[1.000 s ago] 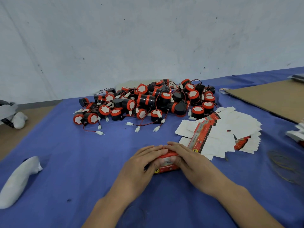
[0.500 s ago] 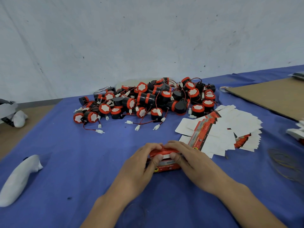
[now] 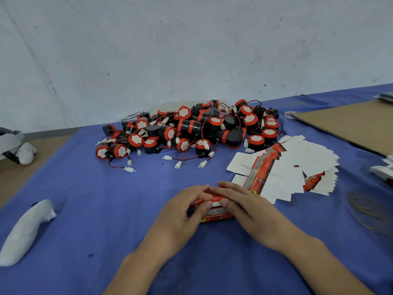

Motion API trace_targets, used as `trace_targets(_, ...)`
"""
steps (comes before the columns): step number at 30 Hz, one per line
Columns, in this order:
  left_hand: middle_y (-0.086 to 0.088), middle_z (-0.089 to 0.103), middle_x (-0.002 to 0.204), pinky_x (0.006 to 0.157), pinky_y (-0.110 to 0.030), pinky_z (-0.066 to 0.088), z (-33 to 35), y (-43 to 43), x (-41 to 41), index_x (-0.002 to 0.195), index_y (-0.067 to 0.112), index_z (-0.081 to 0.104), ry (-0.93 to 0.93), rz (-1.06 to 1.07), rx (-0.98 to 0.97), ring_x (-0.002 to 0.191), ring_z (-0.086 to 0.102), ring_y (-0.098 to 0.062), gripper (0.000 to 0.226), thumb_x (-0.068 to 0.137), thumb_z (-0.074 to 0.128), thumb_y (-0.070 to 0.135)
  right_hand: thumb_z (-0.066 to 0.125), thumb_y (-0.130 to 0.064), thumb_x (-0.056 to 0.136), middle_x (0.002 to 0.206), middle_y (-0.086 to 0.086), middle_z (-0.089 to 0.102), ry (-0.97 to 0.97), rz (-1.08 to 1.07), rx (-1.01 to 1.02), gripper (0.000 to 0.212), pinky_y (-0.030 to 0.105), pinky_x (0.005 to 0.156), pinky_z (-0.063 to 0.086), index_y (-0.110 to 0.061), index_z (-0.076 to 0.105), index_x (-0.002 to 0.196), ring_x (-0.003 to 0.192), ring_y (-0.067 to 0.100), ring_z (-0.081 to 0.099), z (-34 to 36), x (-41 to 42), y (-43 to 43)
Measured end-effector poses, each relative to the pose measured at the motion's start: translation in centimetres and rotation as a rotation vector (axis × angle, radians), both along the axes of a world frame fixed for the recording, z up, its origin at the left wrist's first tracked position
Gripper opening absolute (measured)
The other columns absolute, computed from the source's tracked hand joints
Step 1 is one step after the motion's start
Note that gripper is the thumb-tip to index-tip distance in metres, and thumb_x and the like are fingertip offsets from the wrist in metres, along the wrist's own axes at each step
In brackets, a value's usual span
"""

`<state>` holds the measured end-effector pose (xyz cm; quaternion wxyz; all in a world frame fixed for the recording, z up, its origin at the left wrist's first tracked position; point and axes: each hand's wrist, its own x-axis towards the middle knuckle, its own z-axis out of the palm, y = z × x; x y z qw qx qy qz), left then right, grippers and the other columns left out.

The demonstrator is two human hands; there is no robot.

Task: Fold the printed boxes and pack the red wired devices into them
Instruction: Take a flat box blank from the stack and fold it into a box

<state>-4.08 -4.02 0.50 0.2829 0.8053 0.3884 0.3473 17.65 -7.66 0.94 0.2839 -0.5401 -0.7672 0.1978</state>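
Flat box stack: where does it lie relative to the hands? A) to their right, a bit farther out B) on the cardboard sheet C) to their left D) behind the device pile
A: the stack lies on the cloth, right of and just beyond the left hand and right hand, which grip the box.
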Motion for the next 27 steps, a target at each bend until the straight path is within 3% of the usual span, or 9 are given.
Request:
trace_targets(8, 0.035, 0.049, 0.136, 0.109, -0.037, 0.044, 0.0, -0.4, -0.2, 0.118, 0.037, 0.062, 0.031, -0.001, 0.007, 0.139, 0.034, 0.008, 0.021, 0.099, 0.053, 0.035, 0.025, -0.062, 0.095, 0.156, -0.033, 0.025, 0.013, 0.022, -0.020, 0.053, 0.023, 0.114, 0.034, -0.053, 0.039, 0.145, 0.143, -0.006, 0.029, 0.0, 0.1, -0.2)
trace_targets(16, 0.041, 0.043, 0.140, 0.112, -0.029, 0.039, -0.1, -0.1, -0.7, 0.113, 0.049, 0.059, 0.116, -0.007, 0.100, 0.141, 0.027, 0.013, 0.028, 0.088, 0.051, 0.058, 0.029, -0.069, 0.092, 0.156, -0.036, 0.022, -0.018, 0.034, -0.015, 0.053, 0.027, 0.115, 0.036, -0.059, 0.034, 0.144, 0.143, -0.005, 0.029, 0.0, 0.4, -0.1)
trace_targets(19, 0.042, 0.043, 0.139, 0.109, -0.024, 0.038, -0.1, 0.1, -0.9, 0.112, 0.061, 0.058, 0.111, 0.010, 0.133, 0.139, 0.030, 0.013, 0.024, 0.088, 0.053, 0.065, 0.035, -0.066, 0.093, 0.155, -0.038, 0.021, -0.041, 0.028, -0.019, 0.053, 0.030, 0.114, 0.038, -0.057, 0.035, 0.145, 0.143, -0.002, 0.032, -0.1, 0.5, 0.0)
trace_targets(27, 0.039, 0.051, 0.134, 0.097, -0.014, 0.047, 0.0, 0.1, -1.1, 0.106, 0.061, 0.068, -0.024, -0.001, 0.035, 0.125, 0.049, 0.011, 0.028, 0.079, 0.061, 0.066, 0.031, -0.067, 0.091, 0.155, -0.037, 0.021, -0.040, 0.039, -0.013, 0.051, 0.029, 0.114, 0.037, -0.061, 0.036, 0.141, 0.141, -0.001, 0.034, -0.2, 0.4, 0.0)
